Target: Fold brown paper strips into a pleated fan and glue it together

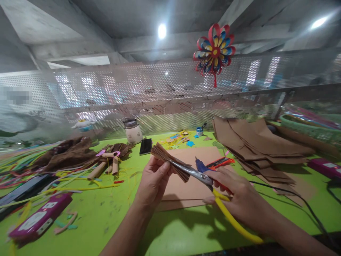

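In the head view my left hand (154, 181) pinches a strip of brown pleated paper (161, 153) near its middle, and the folds fan out at both ends. Yellow-handled long-nose pliers (197, 175) reach from my right hand (234, 192) to the pleated paper, their silver jaws lying across its waist. My right fingers are closed around the handles; one handle sticks out below the palm. Beside the right fingers shows a blue tool with a dark tip (201, 165); whether that hand grips it too is hidden. Flat brown paper sheets (176, 195) lie beneath both hands.
Brown paper (255, 138) is stacked at right, near a green basket (298, 124). A black cord (290, 190) crosses the table. At left lie paper rolls (97, 170), colourful strips and a purple box (39, 218). A phone (145, 146) and a jar (132, 132) stand farther back.
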The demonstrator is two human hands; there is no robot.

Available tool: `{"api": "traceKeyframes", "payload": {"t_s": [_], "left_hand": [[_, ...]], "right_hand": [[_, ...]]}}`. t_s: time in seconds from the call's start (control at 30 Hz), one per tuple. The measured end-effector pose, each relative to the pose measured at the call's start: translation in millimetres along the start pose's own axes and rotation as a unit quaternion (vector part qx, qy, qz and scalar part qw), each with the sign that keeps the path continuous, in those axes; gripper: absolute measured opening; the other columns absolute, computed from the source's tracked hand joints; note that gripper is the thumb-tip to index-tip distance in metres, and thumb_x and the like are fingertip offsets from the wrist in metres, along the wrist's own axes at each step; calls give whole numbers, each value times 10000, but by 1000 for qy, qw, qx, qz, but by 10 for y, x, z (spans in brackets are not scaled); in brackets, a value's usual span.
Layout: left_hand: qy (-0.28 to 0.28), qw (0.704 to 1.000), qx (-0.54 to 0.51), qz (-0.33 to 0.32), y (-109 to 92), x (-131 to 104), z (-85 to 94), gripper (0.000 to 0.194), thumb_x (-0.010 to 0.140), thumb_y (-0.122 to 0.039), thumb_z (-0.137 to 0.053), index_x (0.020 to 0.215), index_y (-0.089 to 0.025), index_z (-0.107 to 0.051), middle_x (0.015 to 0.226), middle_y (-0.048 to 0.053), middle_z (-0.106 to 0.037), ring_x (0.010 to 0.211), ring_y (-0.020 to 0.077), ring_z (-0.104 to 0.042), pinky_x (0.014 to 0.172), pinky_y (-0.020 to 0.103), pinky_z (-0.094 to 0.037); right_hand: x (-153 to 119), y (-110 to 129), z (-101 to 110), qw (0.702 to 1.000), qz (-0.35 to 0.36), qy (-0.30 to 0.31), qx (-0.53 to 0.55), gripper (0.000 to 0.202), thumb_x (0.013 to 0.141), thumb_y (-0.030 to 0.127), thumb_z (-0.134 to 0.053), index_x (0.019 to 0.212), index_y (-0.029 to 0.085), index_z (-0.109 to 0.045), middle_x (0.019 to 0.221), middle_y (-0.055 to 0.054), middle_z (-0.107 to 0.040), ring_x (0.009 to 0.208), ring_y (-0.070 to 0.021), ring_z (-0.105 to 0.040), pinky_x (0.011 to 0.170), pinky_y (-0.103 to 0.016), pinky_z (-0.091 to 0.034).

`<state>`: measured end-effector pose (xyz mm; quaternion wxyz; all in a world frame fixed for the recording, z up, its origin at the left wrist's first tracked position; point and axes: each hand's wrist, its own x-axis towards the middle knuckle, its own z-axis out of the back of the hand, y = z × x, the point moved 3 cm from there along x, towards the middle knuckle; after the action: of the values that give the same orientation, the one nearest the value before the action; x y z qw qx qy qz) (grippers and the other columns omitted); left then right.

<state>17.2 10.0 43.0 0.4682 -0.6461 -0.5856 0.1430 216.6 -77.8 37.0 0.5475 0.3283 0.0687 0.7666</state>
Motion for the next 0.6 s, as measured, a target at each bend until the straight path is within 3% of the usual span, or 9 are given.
{"api": "traceKeyframes", "payload": {"t_s": [0.6], "left_hand": [[8,1000,27,12,1,-29,-54,142,704,-201,-716,822,-162,-646,745,26,-628,692,143,-585,696,302,-464]], "right_hand": [[33,29,-9,1000,14,-18,8,414,767,402,-640,1141,240,-566,905,-54,-592,824,-193,-559,688,-301,-490]]}}
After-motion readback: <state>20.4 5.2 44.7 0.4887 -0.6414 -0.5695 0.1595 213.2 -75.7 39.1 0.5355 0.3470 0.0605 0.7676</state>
